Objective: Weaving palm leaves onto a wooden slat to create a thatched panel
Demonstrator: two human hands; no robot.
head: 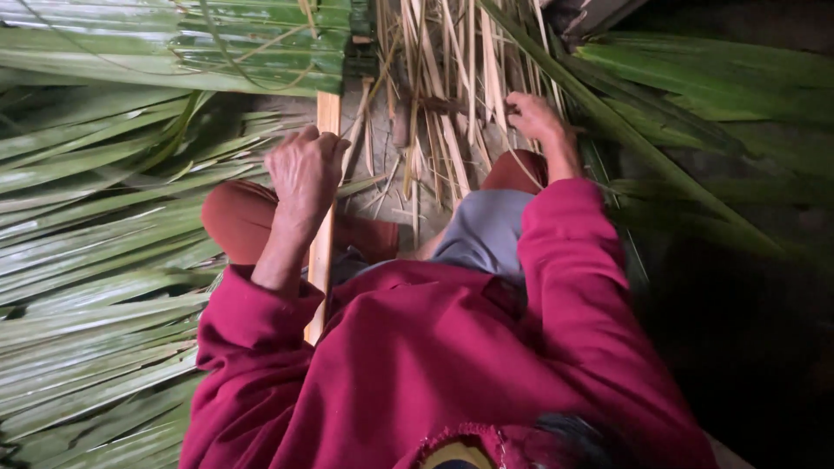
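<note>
My left hand [304, 174] is closed around a long pale wooden stick [323, 234] that runs from my lap up to a mat of folded green palm leaves [217, 48]. My right hand [536, 117] reaches forward and grips a thin dry leaf strip among a bundle of pale dried strips [443, 95] lying ahead of my knees. Both arms are in dark red sleeves.
Long green palm fronds [95, 252] cover the ground on the left. More green fronds [695, 95] spread on the right over dark ground. My knees in rust-coloured trousers [239, 217] lie under the stick.
</note>
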